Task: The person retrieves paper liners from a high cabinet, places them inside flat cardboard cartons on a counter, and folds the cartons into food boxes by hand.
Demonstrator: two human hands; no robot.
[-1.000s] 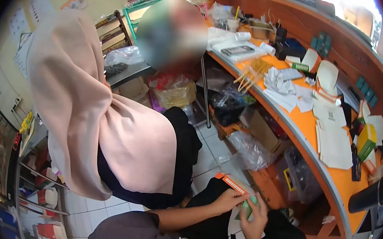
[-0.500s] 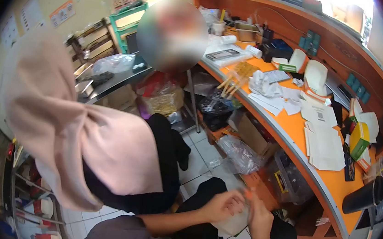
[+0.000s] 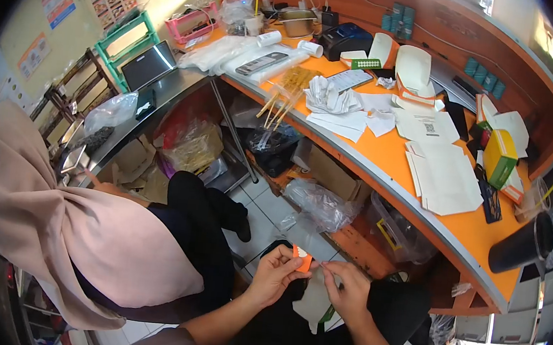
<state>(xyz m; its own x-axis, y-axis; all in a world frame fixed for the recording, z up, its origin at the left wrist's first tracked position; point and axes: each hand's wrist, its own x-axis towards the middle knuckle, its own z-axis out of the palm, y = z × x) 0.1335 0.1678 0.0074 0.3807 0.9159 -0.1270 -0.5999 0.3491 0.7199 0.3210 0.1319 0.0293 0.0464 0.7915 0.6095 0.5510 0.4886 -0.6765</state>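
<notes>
Between the thumb and fingers of my left hand point(image 3: 273, 277) is a small orange piece with a white scalloped edge point(image 3: 301, 258). Close to its right, my right hand point(image 3: 347, 287) has its thumb and fingertips pinched together; whatever they hold, if anything, is too small to make out. Below both hands, a white card piece point(image 3: 312, 305) with a green edge lies on my lap, partly covered by my right hand.
An orange counter point(image 3: 384, 157) curves along the right, bearing flattened white cartons point(image 3: 445, 179), crumpled paper point(image 3: 330, 98), skewers and a black cup point(image 3: 521, 242). A person in a pale headcovering point(image 3: 17, 167) sits at the left. Plastic bags point(image 3: 323, 203) lie beneath the counter.
The view has turned right. The orange piece is now up in my left hand, and the green piece seen in my hands earlier is no longer there. The other person has bent lower, toward the left.
</notes>
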